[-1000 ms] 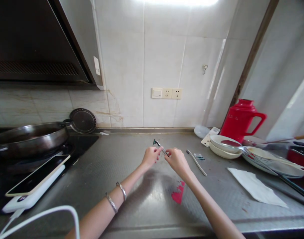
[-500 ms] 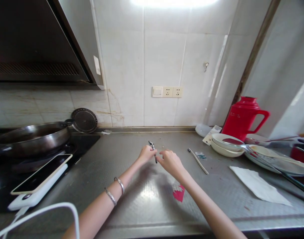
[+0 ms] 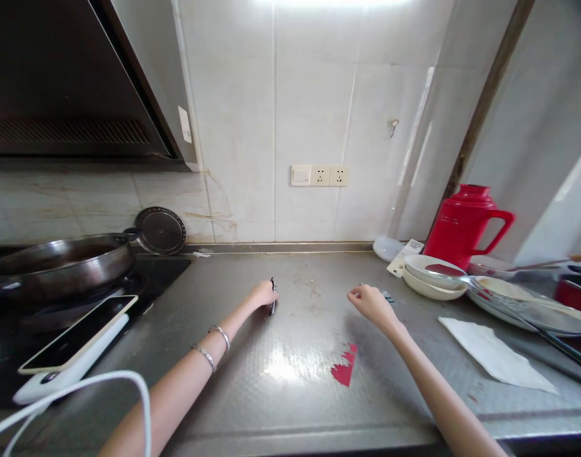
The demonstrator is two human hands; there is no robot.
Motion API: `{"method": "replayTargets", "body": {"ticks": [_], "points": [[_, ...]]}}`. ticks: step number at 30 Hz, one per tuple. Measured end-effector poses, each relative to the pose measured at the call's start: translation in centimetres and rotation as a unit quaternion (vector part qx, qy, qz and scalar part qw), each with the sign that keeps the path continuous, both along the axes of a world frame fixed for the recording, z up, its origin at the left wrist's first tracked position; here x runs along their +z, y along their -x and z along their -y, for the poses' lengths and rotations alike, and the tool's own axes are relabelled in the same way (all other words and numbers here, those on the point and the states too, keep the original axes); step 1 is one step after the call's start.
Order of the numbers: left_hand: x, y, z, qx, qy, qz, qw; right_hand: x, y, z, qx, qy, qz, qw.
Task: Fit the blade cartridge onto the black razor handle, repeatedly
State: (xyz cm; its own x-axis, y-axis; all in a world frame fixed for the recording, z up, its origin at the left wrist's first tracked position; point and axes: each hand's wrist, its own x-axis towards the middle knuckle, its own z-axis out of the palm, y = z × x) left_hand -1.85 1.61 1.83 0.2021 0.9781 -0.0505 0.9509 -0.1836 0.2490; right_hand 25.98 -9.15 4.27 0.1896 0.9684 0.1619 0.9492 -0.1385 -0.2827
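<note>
My left hand [image 3: 263, 294] is closed around a slim black-and-silver tool [image 3: 273, 297], held upright just over the steel counter; its exact kind is too small to tell. Two silver bangles circle that wrist. To the right, my right hand [image 3: 372, 303] has its fingers curled together over the spot where a white toothbrush lay. Only a small dark tip [image 3: 361, 285] shows above the knuckles, and the hand and wrist hide the rest. Brownish crumbs [image 3: 309, 285] are scattered on the counter between my hands. Nearer to me lies a ragged red patch [image 3: 346, 367].
At left, a pan [image 3: 66, 266] sits on the black stove, with a phone [image 3: 80, 333] on a white power bank and a looping white cable [image 3: 138, 381]. At right stand stacked bowls [image 3: 433, 289], a red thermos [image 3: 464, 225] and plates, with a white tissue [image 3: 497, 355] in front.
My hands have moved apart. The left went a little left and down with the slim tool; the right moved right onto the toothbrush's place. The crumbs between them are now uncovered.
</note>
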Motion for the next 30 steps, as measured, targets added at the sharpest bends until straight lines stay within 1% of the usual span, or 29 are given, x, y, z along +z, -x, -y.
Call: {"method": "replayTargets", "body": {"ticks": [5,9,11,14,17,19,23,26,30], "points": [[-0.7,-0.2,0.4,-0.004,-0.025,0.002,1.000,0.4,-0.9,0.3,-0.027,0.005,0.009,1.000],[-0.6,0.1,1.4,-0.001,-0.056,0.010,0.998,1.0,-2.5,0.5,-0.068,0.033,0.061,0.995],[-0.6,0.5,2.1,0.000,-0.069,0.013,0.998,1.0,-4.2,0.3,-0.063,0.064,0.086,0.992],[-0.6,1.1,3.2,0.000,-0.087,0.019,0.996,0.6,-6.7,-0.3,-0.032,0.138,0.087,0.986],[-0.5,1.7,3.9,0.019,-0.109,0.035,0.993,-0.1,-8.1,-0.8,-0.019,0.177,0.081,0.981],[-0.5,1.8,4.1,0.033,-0.108,0.044,0.993,-0.7,-8.1,-1.0,-0.019,0.181,0.090,0.979],[-0.5,1.4,4.4,0.053,-0.100,0.049,0.992,-1.3,-7.3,-0.9,-0.015,0.192,0.116,0.975],[-0.7,1.1,4.7,0.061,-0.094,0.026,0.993,-1.3,-6.8,-0.9,-0.028,0.182,0.121,0.975],[-0.9,0.7,5.2,0.050,-0.097,-0.019,0.994,-0.8,-5.8,-1.3,-0.038,0.165,0.121,0.978]]}}
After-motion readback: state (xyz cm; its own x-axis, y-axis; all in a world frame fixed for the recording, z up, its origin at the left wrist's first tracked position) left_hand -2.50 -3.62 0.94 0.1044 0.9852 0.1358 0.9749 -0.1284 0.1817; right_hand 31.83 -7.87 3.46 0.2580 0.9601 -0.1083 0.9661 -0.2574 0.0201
